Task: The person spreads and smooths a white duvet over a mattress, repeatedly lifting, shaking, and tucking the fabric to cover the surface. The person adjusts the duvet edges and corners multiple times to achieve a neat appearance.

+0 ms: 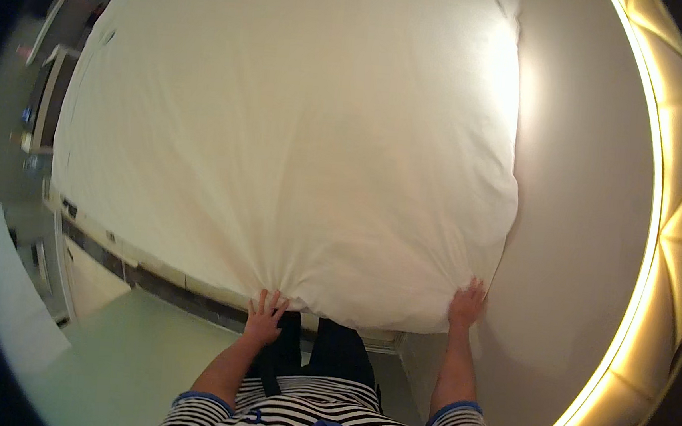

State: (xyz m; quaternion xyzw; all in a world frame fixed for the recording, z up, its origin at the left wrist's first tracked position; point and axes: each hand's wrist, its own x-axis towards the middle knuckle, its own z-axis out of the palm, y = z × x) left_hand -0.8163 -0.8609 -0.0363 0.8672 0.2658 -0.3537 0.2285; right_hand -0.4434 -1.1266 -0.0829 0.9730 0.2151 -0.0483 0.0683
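A large white bed sheet [322, 151] covers the bed before me, its cloth drawn into creases that fan out from both hands. At the near edge, my left hand [265, 319] lies on the cloth with its fingers spread. Close to the bed's near right corner, my right hand [467, 304] touches the sheet, fingers pointing away from me; it is slightly blurred, and whether it grips any cloth cannot be told.
A pale wall [578, 171] runs along the bed's right side, with a lit, padded gold panel [675, 239] beyond it. A dark bed base edge [190, 300] shows below the sheet. At far left stands furniture [55, 100].
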